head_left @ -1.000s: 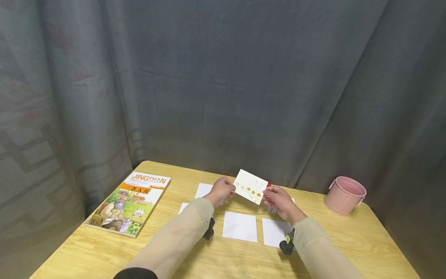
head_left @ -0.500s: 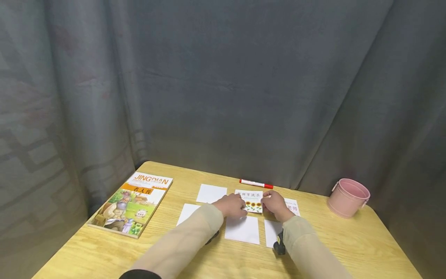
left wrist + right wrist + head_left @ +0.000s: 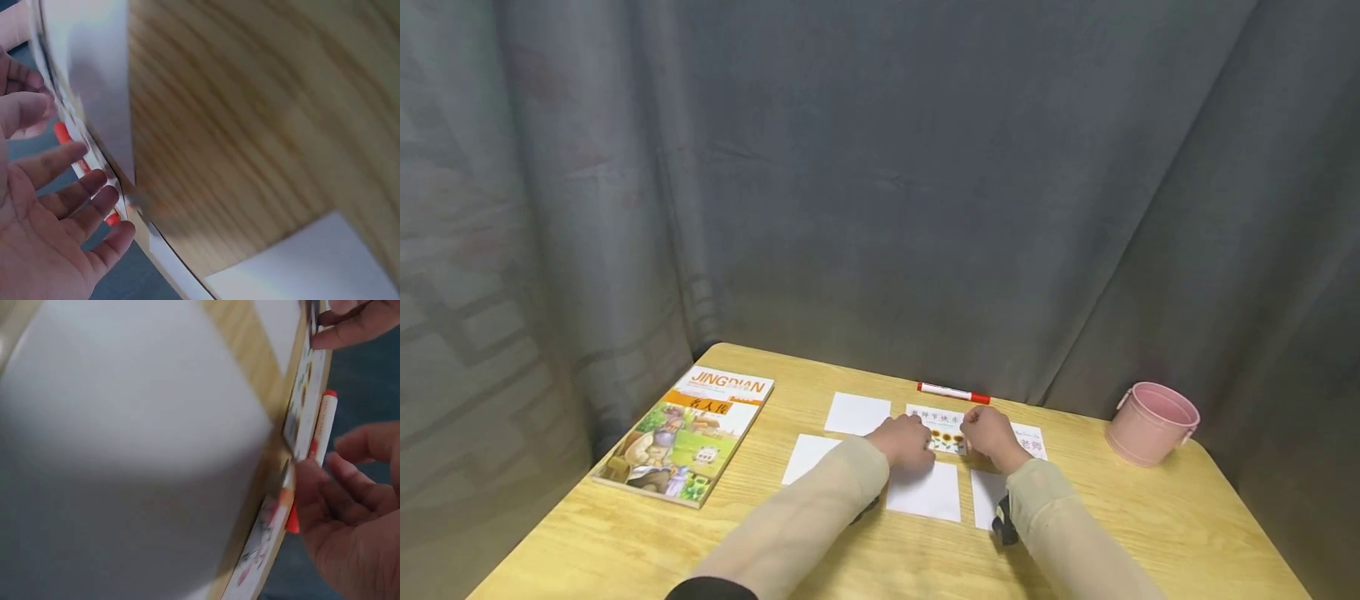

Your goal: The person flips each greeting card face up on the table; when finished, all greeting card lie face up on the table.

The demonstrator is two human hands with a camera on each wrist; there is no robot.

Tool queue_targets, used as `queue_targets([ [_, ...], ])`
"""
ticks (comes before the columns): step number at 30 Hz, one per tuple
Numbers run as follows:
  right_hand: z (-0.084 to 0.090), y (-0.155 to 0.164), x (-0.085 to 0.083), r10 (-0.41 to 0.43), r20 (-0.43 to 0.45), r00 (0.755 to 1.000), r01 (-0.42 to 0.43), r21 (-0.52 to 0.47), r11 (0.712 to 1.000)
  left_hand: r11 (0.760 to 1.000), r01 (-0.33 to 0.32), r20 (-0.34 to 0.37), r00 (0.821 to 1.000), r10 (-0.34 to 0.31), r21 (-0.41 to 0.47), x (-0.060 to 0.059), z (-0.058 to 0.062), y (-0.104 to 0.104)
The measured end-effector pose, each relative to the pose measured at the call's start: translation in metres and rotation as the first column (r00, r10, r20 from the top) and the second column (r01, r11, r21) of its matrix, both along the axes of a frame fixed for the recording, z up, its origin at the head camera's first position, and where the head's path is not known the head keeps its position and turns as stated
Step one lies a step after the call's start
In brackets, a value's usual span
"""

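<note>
A white greeting card [image 3: 943, 422] with Chinese characters and a row of sunflowers lies flat at the back middle of the table. My left hand [image 3: 904, 442] rests at its left edge, with loosely bent fingers [image 3: 59, 169] in the left wrist view. At the card's right edge is my right hand [image 3: 991, 432]; its fingers [image 3: 312, 481] are relaxed and pinch nothing in the right wrist view. Another printed card [image 3: 1030, 440] lies just right of that hand, partly covered by it. Blank white cards [image 3: 859, 412] [image 3: 923, 493] lie around both hands.
A red-and-white marker [image 3: 953, 392] lies behind the sunflower card, by the table's back edge. On the left is a picture book [image 3: 688, 433]; a pink bucket [image 3: 1152, 423] stands at the back right. Grey curtains [image 3: 880, 208] hang behind the table [image 3: 1150, 517].
The sunflower card, held up in both hands a second ago, has come down flat onto the table. Both hands have let go and stay at its edges, shifting only slightly since half a second ago.
</note>
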State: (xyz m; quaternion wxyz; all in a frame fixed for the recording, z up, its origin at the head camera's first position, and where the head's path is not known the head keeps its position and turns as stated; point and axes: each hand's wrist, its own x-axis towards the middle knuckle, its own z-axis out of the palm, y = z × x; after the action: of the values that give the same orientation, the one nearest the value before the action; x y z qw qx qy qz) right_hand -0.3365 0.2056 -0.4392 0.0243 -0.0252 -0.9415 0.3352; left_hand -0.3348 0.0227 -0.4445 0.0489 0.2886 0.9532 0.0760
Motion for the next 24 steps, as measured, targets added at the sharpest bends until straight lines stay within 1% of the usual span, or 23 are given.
queue_targets([
  [3, 0.007, -0.007, -0.003, 0.013, -0.034, 0.999, -0.015, -0.05, 0.999, 0.997, -0.04, 0.016, 0.999, 0.039, 0.073, -0.003, 0.004, -0.007],
  [4, 0.01, -0.01, -0.004, 0.015, -0.038, 0.999, -0.018, -0.082, 0.996, 0.993, -0.055, 0.018, 0.998, 0.053, 0.106, -0.005, 0.007, -0.012],
  [6, 0.016, -0.019, -0.006, 0.04, -0.03, 0.999, -0.044, -0.178, 0.983, 0.984, -0.083, 0.039, 0.996, 0.078, 0.16, -0.01, 0.015, -0.026],
  [8, 0.022, -0.03, -0.008, 0.071, 0.007, 0.997, -0.065, -0.308, 0.949, 0.975, -0.095, 0.032, 0.995, 0.09, 0.201, -0.018, 0.022, -0.044],
  [10, 0.025, -0.043, -0.011, 0.103, 0.048, 0.994, -0.072, -0.433, 0.898, 0.973, -0.104, 0.014, 0.995, 0.103, 0.206, -0.024, 0.027, -0.063],
  [11, 0.026, -0.049, -0.012, 0.118, 0.07, 0.99, -0.07, -0.484, 0.872, 0.975, -0.109, 0.002, 0.994, 0.111, 0.195, -0.026, 0.028, -0.073],
  [12, 0.025, -0.056, -0.014, 0.13, 0.088, 0.988, -0.066, -0.522, 0.85, 0.977, -0.115, -0.014, 0.993, 0.119, 0.178, -0.029, 0.027, -0.082],
  [13, 0.024, -0.061, -0.015, 0.145, 0.103, 0.984, -0.067, -0.544, 0.836, 0.98, -0.122, -0.028, 0.991, 0.128, 0.157, -0.03, 0.025, -0.089],
  [15, 0.021, -0.072, -0.019, 0.166, 0.129, 0.978, -0.064, -0.571, 0.818, 0.987, -0.134, -0.042, 0.99, 0.138, 0.091, -0.029, 0.02, -0.101],
  [18, 0.014, -0.084, -0.021, 0.183, 0.182, 0.966, -0.05, -0.561, 0.826, 0.992, -0.122, -0.006, 0.992, 0.122, 0.024, -0.026, 0.011, -0.109],
  [20, 0.009, -0.091, -0.022, 0.182, 0.219, 0.959, -0.032, -0.551, 0.834, 0.996, -0.091, 0.02, 0.996, 0.091, -0.018, -0.023, 0.005, -0.109],
  [22, 0.006, -0.098, -0.023, 0.179, 0.242, 0.954, -0.025, -0.529, 0.848, 0.996, -0.069, 0.057, 0.996, 0.072, -0.05, -0.02, 0.001, -0.109],
  [24, 0.003, -0.106, -0.023, 0.185, 0.253, 0.95, -0.026, -0.524, 0.851, 0.994, -0.064, 0.079, 0.994, 0.071, -0.084, -0.018, -0.002, -0.109],
])
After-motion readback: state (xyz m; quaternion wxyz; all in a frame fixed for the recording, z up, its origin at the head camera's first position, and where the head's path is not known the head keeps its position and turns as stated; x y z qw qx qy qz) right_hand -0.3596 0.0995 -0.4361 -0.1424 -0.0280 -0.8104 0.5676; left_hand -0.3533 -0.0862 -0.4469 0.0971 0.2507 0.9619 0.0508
